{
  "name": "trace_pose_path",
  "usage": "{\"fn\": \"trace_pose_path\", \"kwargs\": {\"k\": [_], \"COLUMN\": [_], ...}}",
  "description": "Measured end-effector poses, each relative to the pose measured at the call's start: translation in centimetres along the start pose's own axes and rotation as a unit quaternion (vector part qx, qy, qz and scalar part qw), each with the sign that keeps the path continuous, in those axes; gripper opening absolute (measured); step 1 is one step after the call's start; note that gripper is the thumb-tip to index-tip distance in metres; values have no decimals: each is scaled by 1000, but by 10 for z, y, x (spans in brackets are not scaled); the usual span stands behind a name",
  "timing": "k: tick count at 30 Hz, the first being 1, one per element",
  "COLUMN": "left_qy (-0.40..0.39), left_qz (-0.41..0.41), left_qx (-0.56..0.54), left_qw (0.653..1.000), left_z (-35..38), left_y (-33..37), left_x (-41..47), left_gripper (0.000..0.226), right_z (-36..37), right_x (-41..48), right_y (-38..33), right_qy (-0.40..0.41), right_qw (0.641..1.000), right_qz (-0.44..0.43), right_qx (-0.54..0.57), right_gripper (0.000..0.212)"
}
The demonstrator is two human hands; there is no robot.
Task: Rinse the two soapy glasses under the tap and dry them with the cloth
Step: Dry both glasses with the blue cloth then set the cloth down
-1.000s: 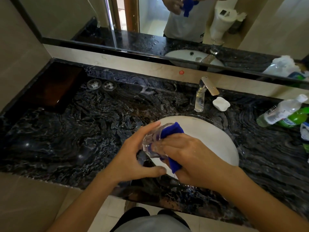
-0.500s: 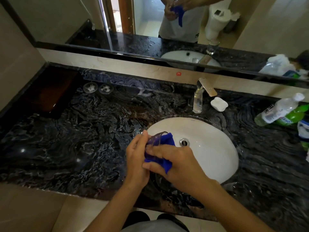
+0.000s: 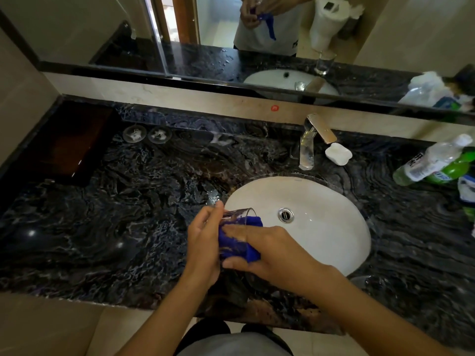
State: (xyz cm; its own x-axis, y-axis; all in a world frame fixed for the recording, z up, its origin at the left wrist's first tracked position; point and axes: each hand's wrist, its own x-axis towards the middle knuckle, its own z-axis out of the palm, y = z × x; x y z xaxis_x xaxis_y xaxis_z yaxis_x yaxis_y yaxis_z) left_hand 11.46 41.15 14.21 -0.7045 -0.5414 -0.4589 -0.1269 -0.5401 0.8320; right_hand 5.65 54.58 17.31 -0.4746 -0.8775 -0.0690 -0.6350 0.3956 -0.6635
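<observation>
Left hand (image 3: pixel 205 242) curls round a clear glass (image 3: pixel 240 214), held tilted over the near-left rim of the white basin (image 3: pixel 321 199). Right hand (image 3: pixel 272 253) pinches a blue cloth (image 3: pixel 250 254), apparently pushed partly inside the glass. Two bottles (image 3: pixel 431 161) lie far right.

So we've got the clear glass (image 3: pixel 237 214) held up off the bench, tipped on its side over the near-left rim of the sink (image 3: pixel 334 201), mouth facing the sink's middle. The blue cloth (image 3: pixel 241 250) is bunched round its outside, with a corner showing at the mouth. We can barely make out the second glass (image 3: pixel 359 281), just off the sink's near-right rim.
</observation>
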Motion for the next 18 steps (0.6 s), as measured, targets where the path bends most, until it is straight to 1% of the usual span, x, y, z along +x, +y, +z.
{"fn": "trace_pose_path", "kwargs": {"k": [2, 3, 4, 5, 6, 7, 8, 9, 10, 11, 12, 13, 14, 15, 16, 17, 18], "left_qy": [9, 7, -1, -12, -29, -50, -74, -97, -117, -131, -141, -149, -155, -158, -160, -158, -154], "left_qz": [62, 109, 164, 223, 276, 324, 366, 398, 414, 419, 409, 380, 319, 223, 94, -27, -108], "left_qx": [19, 51, 92, 136, 175, 205, 225, 238, 242, 244, 242, 240, 234, 220, 185, 146, 115], "left_qw": [998, 993, 982, 965, 945, 922, 900, 881, 869, 865, 868, 881, 905, 937, 965, 976, 975], "left_z": [-4, -8, -12, -18, -24, -30, -35, -39, -41, -43, -44, -43, -41, -37, -33, -32, -32], "left_y": [-4, -6, -7, -8, -10, -10, -10, -10, -9, -7, -5, -2, 3, 10, 18, 24, 27], "left_x": [2, 3, 5, 8, 13, 18, 23, 27, 31, 34, 36, 37, 36, 36, 35, 37, 38], "left_gripper": [45, 44, 41, 36, 32, 30, 30, 33, 36, 34, 31, 28, 28, 30, 33, 36, 36], "right_z": [4, 7, 11, 14, 16, 18, 18, 17, 16, 15, 16, 16, 16, 19, 21, 24, 27], "right_x": [5, 6, 6, 8, 9, 11, 13, 15, 17, 18, 19, 20, 20, 19, 19, 20, 21], "right_y": [-6, -11, -16, -21, -27, -30, -34, -36, -37, -37, -37, -37, -36, -29, -21, -12, -6], "right_qy": [42, 67, 92, 113, 130, 141, 146, 146, 143, 142, 145, 153, 168, 186, 193, 185, 166], "right_qw": [996, 988, 970, 937, 886, 823, 762, 720, 702, 707, 735, 779, 840, 906, 955, 979, 986], "right_qz": [30, 58, 93, 135, 179, 226, 266, 295, 309, 305, 288, 259, 221, 166, 100, 29, -19], "right_qx": [70, 127, 204, 301, 407, 503, 572, 611, 625, 622, 597, 550, 466, 343, 200, 83, 17], "right_gripper": [50, 45, 39, 33, 27, 25, 28, 33, 35, 34, 28, 23, 24, 31, 40, 48, 52]}}
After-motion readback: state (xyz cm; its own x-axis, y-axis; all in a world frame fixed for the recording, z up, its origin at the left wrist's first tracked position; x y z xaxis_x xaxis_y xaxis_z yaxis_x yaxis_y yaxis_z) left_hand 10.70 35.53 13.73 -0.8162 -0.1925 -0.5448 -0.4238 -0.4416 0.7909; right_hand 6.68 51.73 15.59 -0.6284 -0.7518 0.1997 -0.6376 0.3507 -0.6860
